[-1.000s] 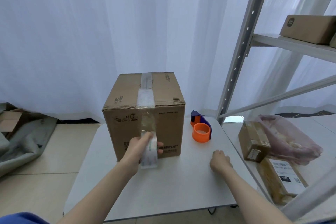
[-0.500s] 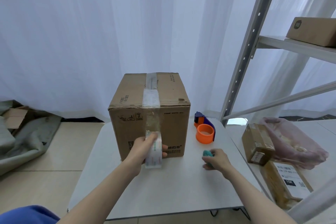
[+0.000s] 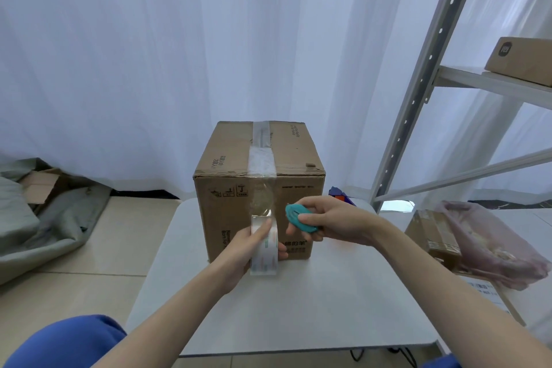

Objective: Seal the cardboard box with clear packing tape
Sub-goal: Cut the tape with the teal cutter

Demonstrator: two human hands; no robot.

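A brown cardboard box stands on the white table, with a strip of clear tape running along its top seam and down the front face. My left hand grips the roll of clear packing tape against the box's front, the strip still joined to the roll. My right hand holds a small teal cutter just right of the strip, close to the roll.
A blue dispenser part shows behind my right hand. A metal shelf rack stands at right with a box on it. Parcels and a pink bag lie at right. Grey cloth covers the floor at left.
My right hand picked the teal cutter up from the table and brought it up and left, next to the tape strip. My left hand kept the roll against the box front.
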